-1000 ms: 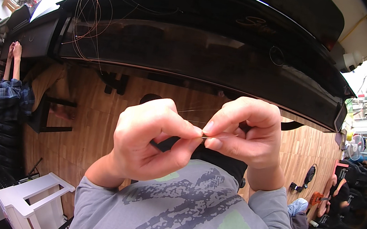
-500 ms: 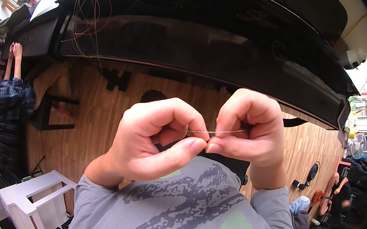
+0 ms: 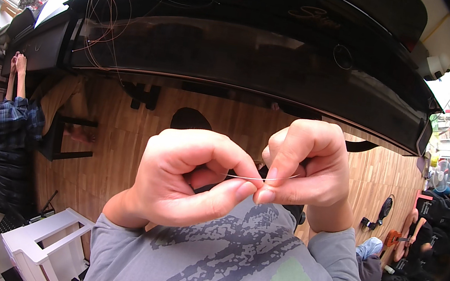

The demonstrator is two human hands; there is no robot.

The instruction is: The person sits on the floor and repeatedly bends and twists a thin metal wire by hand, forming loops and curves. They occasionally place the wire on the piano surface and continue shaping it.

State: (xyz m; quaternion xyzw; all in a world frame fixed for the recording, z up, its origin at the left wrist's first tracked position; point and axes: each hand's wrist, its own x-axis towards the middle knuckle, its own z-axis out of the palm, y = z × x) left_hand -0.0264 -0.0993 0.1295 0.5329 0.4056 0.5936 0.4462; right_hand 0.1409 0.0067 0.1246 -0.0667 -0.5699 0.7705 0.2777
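Observation:
In front of my chest, my left hand (image 3: 188,178) pinches a thin, pale wire-like string (image 3: 244,177) between thumb and forefinger. The string runs nearly level across to my right hand (image 3: 312,166), whose thumb and bent forefinger also close on it. My fingertips almost meet, with the two thumbs side by side. A short end of the string shows beyond the right forefinger. Whether it is one strand or two crossing there is hard to tell.
Ahead stands a glossy black piano (image 3: 219,57) with loose copper-coloured strings (image 3: 88,41) on its left part and a small coil (image 3: 343,57) to the right. A person (image 3: 6,117) works at the far left; a white wooden frame (image 3: 47,242) stands lower left. People sit at the right.
Both hands have dropped slightly, still pinching the string. The right fingers have shifted, and more string shows between the fingertips.

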